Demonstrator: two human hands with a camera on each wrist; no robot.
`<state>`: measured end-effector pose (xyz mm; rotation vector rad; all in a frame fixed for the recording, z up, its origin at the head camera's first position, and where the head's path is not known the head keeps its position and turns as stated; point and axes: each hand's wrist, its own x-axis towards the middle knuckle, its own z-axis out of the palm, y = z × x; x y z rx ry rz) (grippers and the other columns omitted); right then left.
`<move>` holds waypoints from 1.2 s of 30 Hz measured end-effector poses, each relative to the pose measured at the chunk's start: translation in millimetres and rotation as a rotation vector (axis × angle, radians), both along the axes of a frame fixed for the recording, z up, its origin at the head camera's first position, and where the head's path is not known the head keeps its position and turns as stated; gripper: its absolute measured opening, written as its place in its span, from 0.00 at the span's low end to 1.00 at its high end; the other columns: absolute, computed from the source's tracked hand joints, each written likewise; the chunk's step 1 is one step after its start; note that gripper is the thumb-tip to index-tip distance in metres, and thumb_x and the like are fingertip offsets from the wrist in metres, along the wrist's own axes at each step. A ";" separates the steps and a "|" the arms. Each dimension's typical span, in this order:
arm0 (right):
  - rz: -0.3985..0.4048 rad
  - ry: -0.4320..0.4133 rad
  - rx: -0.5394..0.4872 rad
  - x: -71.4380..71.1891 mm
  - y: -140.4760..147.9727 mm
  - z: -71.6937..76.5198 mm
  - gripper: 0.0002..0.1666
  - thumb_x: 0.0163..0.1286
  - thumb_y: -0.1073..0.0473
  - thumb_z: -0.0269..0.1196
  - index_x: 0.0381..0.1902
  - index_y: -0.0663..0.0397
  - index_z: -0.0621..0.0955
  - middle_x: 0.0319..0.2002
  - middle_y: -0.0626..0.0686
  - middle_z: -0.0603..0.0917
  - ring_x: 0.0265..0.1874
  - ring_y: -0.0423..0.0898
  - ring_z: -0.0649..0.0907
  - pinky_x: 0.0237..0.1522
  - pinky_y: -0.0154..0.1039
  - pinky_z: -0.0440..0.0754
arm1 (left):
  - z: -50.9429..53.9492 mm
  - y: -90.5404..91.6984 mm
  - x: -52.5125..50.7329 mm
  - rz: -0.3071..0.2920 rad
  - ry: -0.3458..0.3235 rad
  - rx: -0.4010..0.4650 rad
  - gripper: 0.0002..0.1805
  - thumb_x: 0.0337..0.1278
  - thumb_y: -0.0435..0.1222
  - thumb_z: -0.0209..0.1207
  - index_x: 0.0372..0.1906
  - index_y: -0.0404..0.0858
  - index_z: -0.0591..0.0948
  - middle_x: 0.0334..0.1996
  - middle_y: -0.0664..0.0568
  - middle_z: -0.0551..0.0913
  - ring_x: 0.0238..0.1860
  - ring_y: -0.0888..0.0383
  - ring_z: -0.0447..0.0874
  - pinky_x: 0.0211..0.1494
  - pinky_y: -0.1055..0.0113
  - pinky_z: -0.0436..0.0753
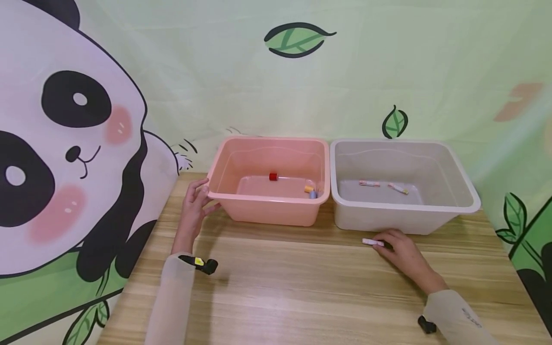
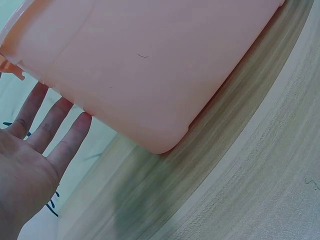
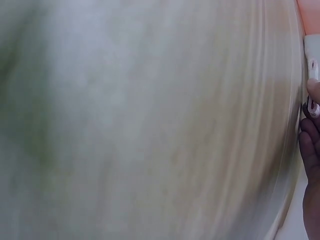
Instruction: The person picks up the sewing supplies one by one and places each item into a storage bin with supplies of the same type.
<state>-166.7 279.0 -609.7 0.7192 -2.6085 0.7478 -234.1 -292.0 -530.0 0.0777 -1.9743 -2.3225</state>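
My right hand pinches a small white stick-like piece with pink marks between thumb and fingers, just in front of the grey bin. At the right wrist view's edge, the same white piece shows under the thumb; its exact kind is unclear. Two similar pieces, one pinkish and one with a yellow end, lie inside the grey bin. My left hand touches the left side of the pink bin. In the left wrist view, its fingers are fairly straight against that side.
In the pink bin lie a small red cylinder, a yellow piece and a blue piece. The two bins stand side by side on the wooden table, near a green backdrop with panda and leaf drawings.
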 end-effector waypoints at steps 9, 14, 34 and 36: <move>0.021 0.006 0.003 0.8 1.2 3.8 0.14 0.56 0.66 0.76 0.40 0.52 0.86 0.40 0.51 0.86 0.42 0.51 0.84 0.42 0.52 0.84 | -1.0 1.7 0.3 0.010 0.029 0.007 0.15 0.75 0.47 0.56 0.61 0.54 0.75 0.62 0.49 0.73 0.50 0.57 0.86 0.56 0.48 0.85; 0.031 0.004 -0.005 2.7 0.3 7.6 0.14 0.57 0.66 0.76 0.40 0.51 0.86 0.40 0.51 0.86 0.42 0.50 0.84 0.41 0.51 0.85 | -1.4 1.6 0.6 0.009 0.035 0.013 0.15 0.75 0.46 0.56 0.61 0.53 0.75 0.62 0.49 0.73 0.50 0.57 0.86 0.57 0.47 0.85; 0.062 0.047 -0.019 8.3 -7.1 34.2 0.16 0.54 0.68 0.77 0.40 0.52 0.86 0.38 0.49 0.87 0.38 0.47 0.86 0.37 0.48 0.86 | 0.6 0.5 1.2 0.002 0.007 0.012 0.18 0.74 0.48 0.57 0.64 0.52 0.74 0.66 0.46 0.71 0.52 0.56 0.86 0.55 0.50 0.86; 0.072 0.068 -0.025 8.2 -7.7 38.2 0.17 0.53 0.69 0.78 0.40 0.53 0.86 0.37 0.50 0.87 0.37 0.48 0.86 0.36 0.48 0.86 | 0.6 0.2 0.8 -0.008 0.011 0.013 0.20 0.74 0.48 0.57 0.65 0.52 0.74 0.67 0.46 0.71 0.53 0.56 0.85 0.55 0.50 0.86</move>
